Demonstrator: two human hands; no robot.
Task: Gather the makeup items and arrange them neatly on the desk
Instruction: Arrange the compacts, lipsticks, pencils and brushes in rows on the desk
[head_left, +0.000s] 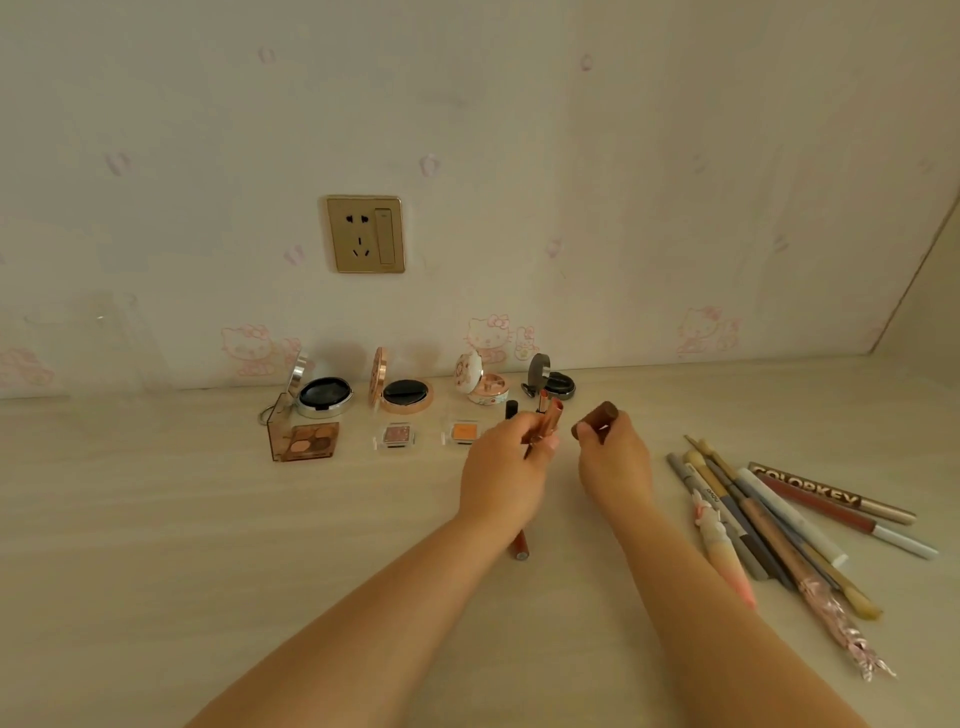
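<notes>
— Gripping status, both hands?

— Left hand (506, 457) is closed around a rose-gold lipstick tube (545, 423), uncapped, red tip tilted up toward the wall. Right hand (613, 454) pinches a dark brown cylindrical cap (597, 418), just beside the tube but apart from it.

— Remaining items?

— Four open round compacts (324, 397) stand in a row by the wall on the pale wooden desk (156, 519); a brown square eyeshadow palette (306, 440) and two small clear single-shadow pans (397, 434) lie in front. Mixed brushes and pencils (769, 525) lie fanned at the right. One reddish tube (521, 545), possibly lip gloss, lies partly hidden beneath the left wrist.
</notes>
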